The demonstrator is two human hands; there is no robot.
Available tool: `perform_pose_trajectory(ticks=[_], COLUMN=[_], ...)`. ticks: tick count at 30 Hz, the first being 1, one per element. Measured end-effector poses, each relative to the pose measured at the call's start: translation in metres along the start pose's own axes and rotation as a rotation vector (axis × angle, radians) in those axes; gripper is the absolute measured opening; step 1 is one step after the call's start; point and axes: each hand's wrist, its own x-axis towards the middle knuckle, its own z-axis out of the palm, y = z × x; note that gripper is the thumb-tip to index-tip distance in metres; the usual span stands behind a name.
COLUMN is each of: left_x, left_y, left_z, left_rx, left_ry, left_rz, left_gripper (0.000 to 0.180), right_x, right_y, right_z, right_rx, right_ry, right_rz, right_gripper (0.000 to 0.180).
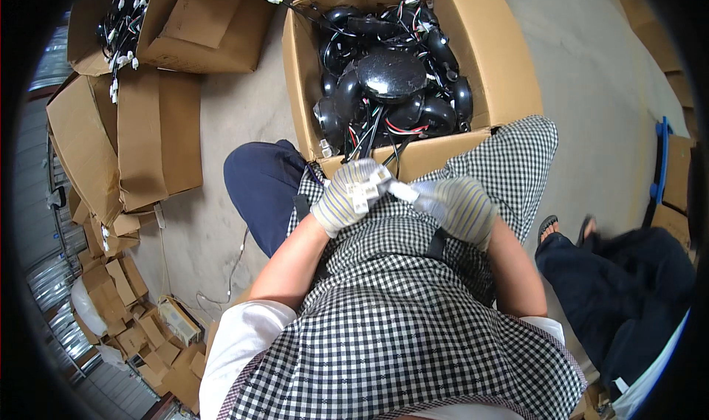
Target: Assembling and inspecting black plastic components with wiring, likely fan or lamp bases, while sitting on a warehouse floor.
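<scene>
Nearly end to end, left to right

Held low before the body, just above the checked apron (399, 302): both hands gloved, fingers curled, close together. In the left hand (341, 204), pinched between thumb and fingers as far as can be made out, a bunch of small blocky white connectors (362, 195). Clustered, so no single long axis to read off. In the right hand (461, 207), pinched at the fingertips, a single pale plug (403, 192); blurred, hence uncertain in shape.

Worth noting above all: the line across from plug to bunch. Running leftward and a little away from the body, along the plug's long axis; ending just beside the right edge of the bunch. Can't tell whether touching or slightly apart.

Straight ahead, beyond both hands: an open cardboard box (509, 51), heaped with black rounded housings (391, 73) and tangled wires. Over its near wall, dark cables (363, 148) leading toward the left hand, nearer to it than to the right. Can't trace which cable to which connector.

Off to the left, further open cartons (159, 136). Well apart on the right, another person's sandalled foot (547, 228).
</scene>
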Motion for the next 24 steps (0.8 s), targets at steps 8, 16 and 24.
perform_pose_trajectory(ticks=[8,16,24], left_x=[0.005,0.034,0.087], left_y=[0.020,0.064,0.113], left_z=[-0.010,-0.039,-0.118], left_rx=[0.374,0.281,-0.293], left_ry=[-0.185,-0.195,0.611], left_rz=[0.187,0.193,0.198], left_gripper=[0.019,0.022,0.033], right_x=[-0.003,-0.001,-0.012], right_y=[0.027,0.020,0.027], right_z=[0.040,0.029,0.020], right_rx=[0.090,0.375,0.927], right_ry=[-0.016,0.100,0.142], right_rz=[-0.035,-0.030,-0.040], right_gripper=[0.036,0.026,0.036])
